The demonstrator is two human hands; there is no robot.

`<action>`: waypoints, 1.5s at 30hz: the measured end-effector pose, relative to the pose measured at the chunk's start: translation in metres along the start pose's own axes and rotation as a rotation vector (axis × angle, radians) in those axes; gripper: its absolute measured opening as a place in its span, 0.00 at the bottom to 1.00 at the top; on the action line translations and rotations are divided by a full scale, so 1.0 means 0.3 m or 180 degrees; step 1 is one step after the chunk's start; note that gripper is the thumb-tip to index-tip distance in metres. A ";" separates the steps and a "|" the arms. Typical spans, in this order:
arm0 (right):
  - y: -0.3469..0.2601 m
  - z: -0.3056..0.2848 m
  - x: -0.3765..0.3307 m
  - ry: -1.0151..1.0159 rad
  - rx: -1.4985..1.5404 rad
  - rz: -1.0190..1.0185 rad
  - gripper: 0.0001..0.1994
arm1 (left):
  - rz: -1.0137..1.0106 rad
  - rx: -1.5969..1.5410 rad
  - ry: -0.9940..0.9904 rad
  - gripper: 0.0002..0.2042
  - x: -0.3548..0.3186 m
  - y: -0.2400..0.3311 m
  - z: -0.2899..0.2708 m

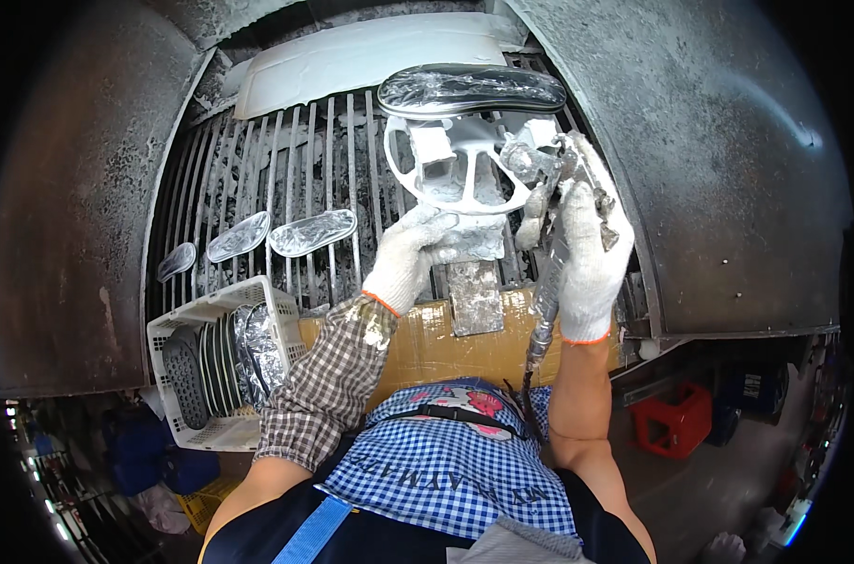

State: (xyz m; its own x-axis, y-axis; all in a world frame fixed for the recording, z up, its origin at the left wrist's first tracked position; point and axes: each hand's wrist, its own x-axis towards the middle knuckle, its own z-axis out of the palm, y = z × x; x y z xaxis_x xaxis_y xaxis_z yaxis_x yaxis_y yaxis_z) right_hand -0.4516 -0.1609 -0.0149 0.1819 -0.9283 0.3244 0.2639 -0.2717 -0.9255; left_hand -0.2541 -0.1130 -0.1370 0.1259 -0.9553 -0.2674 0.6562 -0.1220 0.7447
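Flanking a spoked frame (471, 171), metal walls (728, 211) border dusty slats (331, 169).

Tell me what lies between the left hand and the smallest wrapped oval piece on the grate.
In the head view, two larger wrapped oval pieces lie on the slatted grate between the left hand and the smallest one.

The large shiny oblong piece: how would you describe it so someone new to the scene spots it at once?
Start at the slatted grate between the dark panels. Toward its right side, just beyond the white spoked ring near the left hand, is the oblong piece. It is far larger than the three shiny pieces lying to its left.
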 end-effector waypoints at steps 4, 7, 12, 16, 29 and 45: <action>0.017 -0.018 0.004 0.0129 -0.0080 -0.0109 0.24 | 0.0023 -0.0023 0.0028 0.21 -0.007 0.006 0.014; 0.021 -0.024 0.004 0.0189 -0.0037 -0.0099 0.24 | 0.0043 -0.0293 -0.0025 0.23 0.002 -0.009 -0.009; -0.015 -0.023 -0.021 0.0292 -0.0089 0.0064 0.24 | 0.0032 -0.0241 -0.0076 0.25 -0.004 -0.007 0.017; -0.020 -0.010 -0.030 0.0299 -0.0343 -0.0055 0.24 | 0.0020 -0.0303 -0.0168 0.26 0.012 -0.016 -0.003; -0.015 -0.035 -0.016 0.0389 0.0280 -0.0021 0.23 | -0.0024 -0.0366 -0.0205 0.26 0.030 -0.018 -0.004; -0.077 -0.088 -0.014 0.0906 0.0220 -0.0270 0.26 | -0.0060 -0.0586 -0.0174 0.21 0.032 -0.021 -0.030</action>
State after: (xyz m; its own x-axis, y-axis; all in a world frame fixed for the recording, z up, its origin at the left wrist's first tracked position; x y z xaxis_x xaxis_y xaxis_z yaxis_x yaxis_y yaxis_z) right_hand -0.4833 -0.1576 -0.0001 -0.1138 -0.9395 0.3229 0.3324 -0.3423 -0.8788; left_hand -0.2503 -0.1191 -0.1497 0.0751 -0.9671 -0.2429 0.7837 -0.0934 0.6141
